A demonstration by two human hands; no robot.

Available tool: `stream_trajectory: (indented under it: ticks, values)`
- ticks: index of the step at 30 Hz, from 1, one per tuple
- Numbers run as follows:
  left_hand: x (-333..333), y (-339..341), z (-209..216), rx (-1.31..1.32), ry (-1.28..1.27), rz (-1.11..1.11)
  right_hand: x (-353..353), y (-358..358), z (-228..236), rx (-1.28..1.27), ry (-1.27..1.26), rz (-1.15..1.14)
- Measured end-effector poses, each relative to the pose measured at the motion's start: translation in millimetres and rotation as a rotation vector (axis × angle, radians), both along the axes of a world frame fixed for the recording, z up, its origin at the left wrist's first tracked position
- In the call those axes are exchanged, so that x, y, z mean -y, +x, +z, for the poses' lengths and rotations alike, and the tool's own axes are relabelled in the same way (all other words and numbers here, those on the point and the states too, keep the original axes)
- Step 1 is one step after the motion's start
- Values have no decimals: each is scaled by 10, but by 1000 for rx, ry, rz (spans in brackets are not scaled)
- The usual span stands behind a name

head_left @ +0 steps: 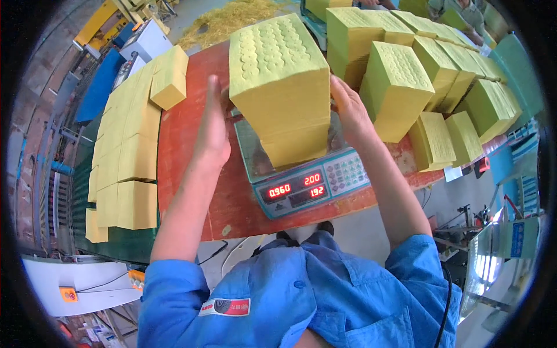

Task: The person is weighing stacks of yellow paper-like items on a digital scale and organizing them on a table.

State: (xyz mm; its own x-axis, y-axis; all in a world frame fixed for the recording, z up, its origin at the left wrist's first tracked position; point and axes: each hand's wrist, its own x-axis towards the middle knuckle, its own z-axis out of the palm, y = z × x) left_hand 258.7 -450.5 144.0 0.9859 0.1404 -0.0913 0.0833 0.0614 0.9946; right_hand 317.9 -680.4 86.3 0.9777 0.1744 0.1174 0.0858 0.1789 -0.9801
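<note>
A tall stack of yellow paper (290, 110), its top sheet embossed with rows of round marks, stands on a digital scale (307, 188) with red lit digits. It is narrower at its lower part. My left hand (214, 124) is upright at the stack's left side, fingers stretched out, with a small gap to the paper; some fingers are hidden. On the other side, my right hand (351, 110) has its fingers extended along the stack's right face, the fingertips touching or nearly touching it. Neither hand is closed around the paper.
The scale rests on a red table (203, 197). Several yellow paper stacks (397, 87) crowd the right side, beside two shorter stacks (432, 142). Yellow paper blocks (136, 116) line a green surface at left. Loose yellow shreds (232, 20) lie beyond; another person (464, 20) is far right.
</note>
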Motion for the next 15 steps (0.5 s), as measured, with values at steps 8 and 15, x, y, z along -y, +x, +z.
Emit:
stream_trajectory:
  ticks: [8,15]
  values:
    - [228,284,-694,221,-461,-8,-453,155,-50,-218,250,157]
    - [308,163,-488,218,-536,133,-375,332,-233,-89,145,129]
